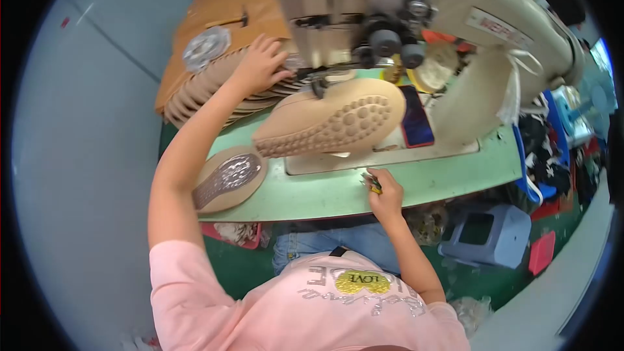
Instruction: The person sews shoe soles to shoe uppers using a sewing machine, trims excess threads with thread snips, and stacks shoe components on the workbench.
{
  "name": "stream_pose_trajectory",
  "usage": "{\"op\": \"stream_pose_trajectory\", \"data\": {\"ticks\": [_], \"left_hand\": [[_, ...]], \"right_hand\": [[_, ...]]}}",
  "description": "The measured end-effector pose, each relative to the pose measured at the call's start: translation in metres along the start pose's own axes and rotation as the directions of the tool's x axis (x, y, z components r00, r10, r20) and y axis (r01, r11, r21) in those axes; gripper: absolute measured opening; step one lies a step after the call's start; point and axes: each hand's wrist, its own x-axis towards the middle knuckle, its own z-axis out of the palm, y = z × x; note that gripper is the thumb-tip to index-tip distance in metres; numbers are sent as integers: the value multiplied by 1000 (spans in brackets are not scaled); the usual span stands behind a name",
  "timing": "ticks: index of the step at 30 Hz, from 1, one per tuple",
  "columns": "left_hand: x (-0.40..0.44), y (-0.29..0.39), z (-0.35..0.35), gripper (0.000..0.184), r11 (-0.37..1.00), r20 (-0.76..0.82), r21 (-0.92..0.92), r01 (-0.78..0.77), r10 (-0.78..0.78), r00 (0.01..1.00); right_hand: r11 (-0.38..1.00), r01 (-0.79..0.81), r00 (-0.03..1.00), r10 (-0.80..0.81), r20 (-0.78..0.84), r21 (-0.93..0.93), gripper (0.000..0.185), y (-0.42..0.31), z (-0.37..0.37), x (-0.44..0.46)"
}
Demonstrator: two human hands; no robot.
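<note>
My left hand (261,65) rests with its fingers spread on the row of stacked beige soles (208,91), left of the sewing machine (325,0). A beige shoe with a studded sole (338,117) lies on its side under the machine's needle area. My right hand (385,194) is closed around a small tool with yellow and black parts (374,186), near the front edge of the green table (312,198). A single insole with a shiny grey patch (231,179) lies at the table's left front.
A phone (416,117) lies right of the shoe. Behind the soles are a small hammer (227,21) and a clear plastic bundle (207,49). A blue-grey plastic stool (487,235) stands on the floor at the right, near a pink object (542,253).
</note>
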Motion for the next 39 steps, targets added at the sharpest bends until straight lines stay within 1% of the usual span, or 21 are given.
{"op": "stream_pose_trajectory", "data": {"ticks": [1, 2, 3, 4, 5, 6, 7, 8, 10, 11, 13, 14, 15, 17, 20, 22, 23, 25, 29, 32, 39], "left_hand": [[-1, 14, -2, 31, 995, -114, -83, 59, -68, 991], [-15, 23, -17, 30, 980, -202, -150, 135, -163, 966], [-16, 39, -30, 26, 903, -177, -344, 258, -332, 927], [-16, 50, -47, 26, 710, 109, -564, 423, -443, 890], [-14, 63, -64, 27, 433, 401, -684, 587, -449, 798], [-13, 75, -75, 28, 120, 655, -680, 724, -345, 672], [-14, 87, -78, 33, -17, 638, -749, 662, -286, 715], [-17, 85, -77, 31, -45, 642, -753, 656, -265, 719], [-19, 84, -74, 29, -103, 652, -756, 647, -214, 728], [-16, 93, -77, 29, -151, 643, -762, 630, -294, 707], [-24, 108, -70, 27, -80, 556, -807, 585, -438, 706], [-27, 115, -67, 26, -40, 506, -824, 565, -502, 701], [-26, 123, -69, 25, -106, 509, -828, 551, -556, 657], [-27, 138, -65, 24, -109, 461, -848, 518, -634, 621], [-24, 160, -62, 24, -99, 385, -870, 482, -747, 542], [-22, 171, -59, 25, -127, 364, -889, 441, -781, 508], [-17, 177, -56, 29, -135, 326, -907, 398, -824, 464], [-16, 182, -55, 31, -150, 321, -914, 377, -836, 445], [-11, 194, -54, 32, -202, 335, -916, 346, -861, 382], [-8, 203, -55, 26, -153, 285, -925, 349, -886, 367], [-5, 209, -45, 30, -163, 251, -949, 270, -909, 334]], "right_hand": [[993, -66, 996, 71, -47, 93, 20, 3, 0, -1], [987, -100, 993, 107, -48, 127, 20, 2, 1, 1], [978, -140, 988, 148, -43, 153, 19, 3, -9, 3], [968, -176, 982, 185, -35, 179, 18, 1, -17, 6], [964, -173, 982, 184, -36, 204, 17, -4, -25, 11], [959, -168, 982, 182, -40, 230, 17, -10, -32, 20], [955, -160, 983, 178, -49, 251, 16, -17, -40, 30], [977, -19, 994, 41, -103, 210, 16, -25, -43, 44], [962, 250, 955, -226, -193, 108, 15, -39, -53, 72], [961, 269, 945, -251, -208, 65, 16, -45, -59, 84], [954, 298, 929, -293, -227, -12, 18, -55, -63, 101], [955, 297, 927, -288, -240, 1, 19, -56, -61, 107], [956, 294, 926, -281, -253, 12, 20, -57, -59, 111], [951, 308, 918, -297, -263, 1, 25, -57, -55, 113], [951, 297, 952, -288, -100, 87, 29, -79, -46, 105], [931, 362, 932, -361, -25, 38, 33, -86, -40, 103], [914, 406, 914, -406, -6, 24, 33, -87, -37, 105], [865, 501, 865, -500, 33, -15, 37, -87, -33, 109], [867, 491, 870, -484, 93, -84, 44, -96, -29, 108], [860, 499, 866, -489, 104, -109, 47, -94, -31, 111], [830, 528, 846, -494, 201, -181, 51, -97, -35, 126]]}}
